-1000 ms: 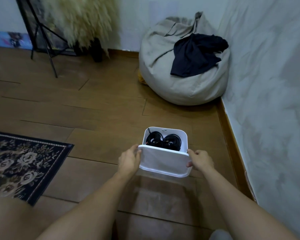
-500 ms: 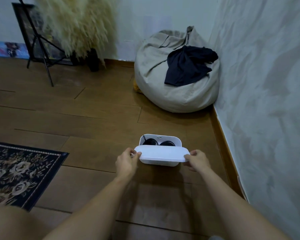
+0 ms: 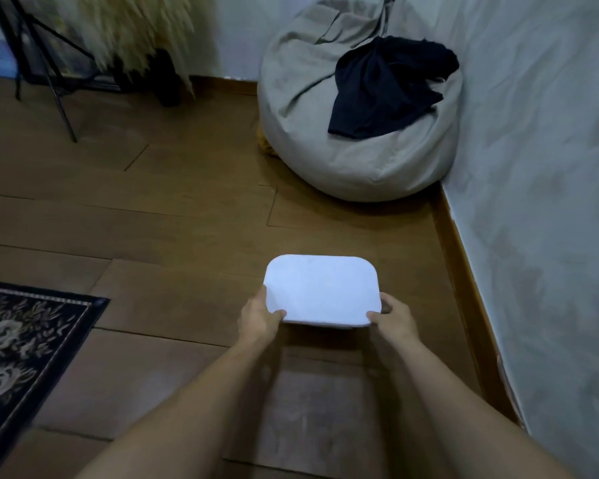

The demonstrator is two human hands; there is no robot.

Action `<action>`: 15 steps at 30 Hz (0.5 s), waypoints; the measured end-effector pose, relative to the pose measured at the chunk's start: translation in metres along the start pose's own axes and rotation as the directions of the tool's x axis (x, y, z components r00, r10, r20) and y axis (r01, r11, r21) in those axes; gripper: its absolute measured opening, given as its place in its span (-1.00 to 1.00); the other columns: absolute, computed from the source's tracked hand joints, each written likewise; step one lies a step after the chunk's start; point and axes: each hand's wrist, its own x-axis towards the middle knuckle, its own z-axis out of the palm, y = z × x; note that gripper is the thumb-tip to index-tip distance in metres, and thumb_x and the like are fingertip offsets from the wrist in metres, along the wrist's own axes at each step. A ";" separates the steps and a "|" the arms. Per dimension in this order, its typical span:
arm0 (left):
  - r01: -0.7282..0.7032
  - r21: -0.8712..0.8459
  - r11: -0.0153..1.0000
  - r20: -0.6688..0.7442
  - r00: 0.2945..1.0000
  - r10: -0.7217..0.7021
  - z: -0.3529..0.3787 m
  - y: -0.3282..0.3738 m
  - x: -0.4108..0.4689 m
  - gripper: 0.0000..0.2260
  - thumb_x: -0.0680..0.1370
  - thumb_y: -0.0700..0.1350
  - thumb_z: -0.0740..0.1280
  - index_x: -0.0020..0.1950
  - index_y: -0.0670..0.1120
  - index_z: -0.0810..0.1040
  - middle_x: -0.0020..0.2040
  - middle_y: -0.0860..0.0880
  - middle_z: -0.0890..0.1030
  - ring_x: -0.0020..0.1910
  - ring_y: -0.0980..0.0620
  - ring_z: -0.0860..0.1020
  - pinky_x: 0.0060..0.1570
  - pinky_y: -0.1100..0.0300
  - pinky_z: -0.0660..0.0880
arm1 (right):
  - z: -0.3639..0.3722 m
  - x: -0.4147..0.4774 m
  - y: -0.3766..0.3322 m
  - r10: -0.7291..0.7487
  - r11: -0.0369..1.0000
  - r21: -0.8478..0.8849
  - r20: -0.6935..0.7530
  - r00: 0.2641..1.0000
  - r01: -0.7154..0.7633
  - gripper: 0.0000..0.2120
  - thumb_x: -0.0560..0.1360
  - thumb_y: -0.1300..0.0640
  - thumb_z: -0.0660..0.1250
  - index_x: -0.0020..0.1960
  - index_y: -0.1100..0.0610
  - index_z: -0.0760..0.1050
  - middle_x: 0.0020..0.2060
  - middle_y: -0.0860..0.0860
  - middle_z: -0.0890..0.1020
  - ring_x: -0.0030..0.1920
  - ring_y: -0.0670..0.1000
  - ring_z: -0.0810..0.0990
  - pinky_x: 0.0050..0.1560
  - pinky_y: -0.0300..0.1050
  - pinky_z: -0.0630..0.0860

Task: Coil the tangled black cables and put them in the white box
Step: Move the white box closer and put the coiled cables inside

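On the brown wooden plank floor [image 3: 187, 236], a flat white rounded-rectangle plastic lid [image 3: 320, 288] lies level over the white box [image 3: 339, 328], seemingly seated though only a sliver of box shows beneath; the left hand [image 3: 256, 318] pinches its near-left corner, the right hand [image 3: 396, 318] its near-right, the lid spanning both grips.

A person's left hand [image 3: 258, 314] and right hand [image 3: 393, 316] grip the near corners of a white lid [image 3: 320, 288], held level low over a wooden floor [image 3: 187, 219] near the wall [image 3: 533, 202]. Behind, a dark garment [image 3: 388, 88] lies on a grey beanbag [image 3: 360, 160]; a patterned rug [image 3: 21, 340] sits at left.
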 end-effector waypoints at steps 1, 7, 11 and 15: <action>0.003 0.013 1.000 0.005 1.000 -0.003 0.003 -0.001 0.007 -0.33 0.59 -0.06 0.45 0.63 -0.08 0.25 0.51 -0.15 0.43 0.50 -0.17 0.38 0.41 -0.01 0.35 | 0.004 0.006 0.000 -0.003 1.000 -0.007 -0.001 1.000 0.003 -0.49 0.52 0.24 0.44 0.45 0.05 0.49 0.30 0.03 0.63 0.24 0.13 0.59 0.28 0.10 0.54; -0.005 0.116 0.993 -0.009 1.000 0.006 0.014 -0.008 0.037 -0.37 0.62 -0.01 0.40 0.63 -0.07 0.23 0.49 -0.16 0.41 0.48 -0.15 0.37 0.35 0.02 0.35 | 0.028 0.034 0.000 -0.034 0.999 0.024 -0.044 0.998 0.035 -0.54 0.54 0.22 0.42 0.42 0.04 0.52 0.22 -0.04 0.66 0.23 0.06 0.61 0.25 -0.03 0.52; 0.003 0.119 0.993 0.019 1.000 -0.005 0.024 -0.013 0.045 -0.38 0.63 -0.02 0.38 0.63 -0.07 0.23 0.49 -0.15 0.40 0.48 -0.15 0.36 0.37 0.07 0.31 | 0.037 0.041 0.005 -0.032 0.999 -0.041 -0.074 0.997 0.029 -0.65 0.57 0.11 0.40 0.35 0.07 0.55 0.18 -0.02 0.66 0.22 0.10 0.60 0.05 -0.14 0.39; 0.006 0.106 0.994 0.046 0.999 -0.011 0.032 -0.015 0.045 -0.36 0.62 -0.03 0.38 0.65 -0.03 0.19 0.52 -0.11 0.32 0.47 -0.15 0.36 0.39 0.06 0.32 | 0.043 0.046 0.016 -0.009 0.994 -0.105 -0.094 0.996 -0.001 -0.66 0.57 -0.01 0.40 0.28 0.13 0.51 0.15 0.07 0.65 0.14 0.13 0.58 0.02 -0.07 0.42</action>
